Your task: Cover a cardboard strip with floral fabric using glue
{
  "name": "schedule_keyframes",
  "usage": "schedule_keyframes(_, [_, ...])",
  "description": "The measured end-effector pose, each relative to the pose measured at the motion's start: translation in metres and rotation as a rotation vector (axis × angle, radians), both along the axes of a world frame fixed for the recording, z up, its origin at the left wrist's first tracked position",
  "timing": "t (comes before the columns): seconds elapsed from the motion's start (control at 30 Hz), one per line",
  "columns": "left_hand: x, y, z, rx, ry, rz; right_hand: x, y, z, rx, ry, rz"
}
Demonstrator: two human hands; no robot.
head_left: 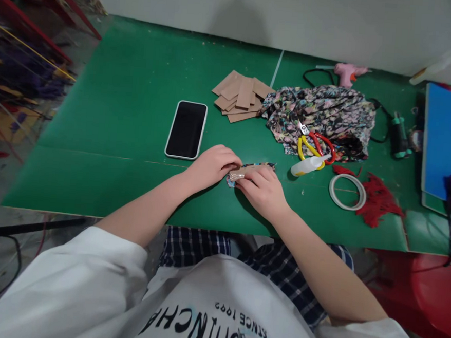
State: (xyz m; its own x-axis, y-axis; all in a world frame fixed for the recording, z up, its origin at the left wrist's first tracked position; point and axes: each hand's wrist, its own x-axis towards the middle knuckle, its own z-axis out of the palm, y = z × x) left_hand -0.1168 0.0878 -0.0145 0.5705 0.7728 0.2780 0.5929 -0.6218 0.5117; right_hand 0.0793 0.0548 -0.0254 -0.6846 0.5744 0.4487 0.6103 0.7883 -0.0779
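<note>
A small cardboard strip (237, 175) with a shiny, wet-looking face lies on a piece of floral fabric (230, 183) near the table's front edge. My left hand (215, 166) has its fingertips pressed together at the left end of this piece. From the right, my right hand (264, 190) is closed over the strip, thumb and fingers gripping it. My fingers hide much of the strip and fabric. To the right of my right hand lies a white glue bottle (306, 166), its nozzle across the handles of red-and-yellow scissors (304, 129).
Loose cardboard pieces (245, 92) are piled beside a crumpled floral cloth (326, 106). A phone (186, 130) lies left of them. Farther right are a pink glue gun (346, 73), a tape roll (331, 192), red scraps (378, 200) and a blue board (445, 143). A wall borders the table's back.
</note>
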Motion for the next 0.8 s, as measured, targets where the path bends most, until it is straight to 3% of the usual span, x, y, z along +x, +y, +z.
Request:
schedule_keyframes(0.37, [0.0002,0.0048,-0.0037,-0.075,-0.034,0.057,0.0031,-0.0028,-0.0004,0.025,-0.107,0.061])
schedule_keyframes(0.5, [0.0005,0.0063,-0.0046,-0.077,-0.059,-0.001,0.0019,-0.0043,0.0006,0.065,-0.108,0.049])
schedule_keyframes(0.8, [-0.0002,0.0053,-0.0015,-0.103,-0.049,-0.048,0.0022,-0.0066,0.0067,-0.014,-0.061,0.117])
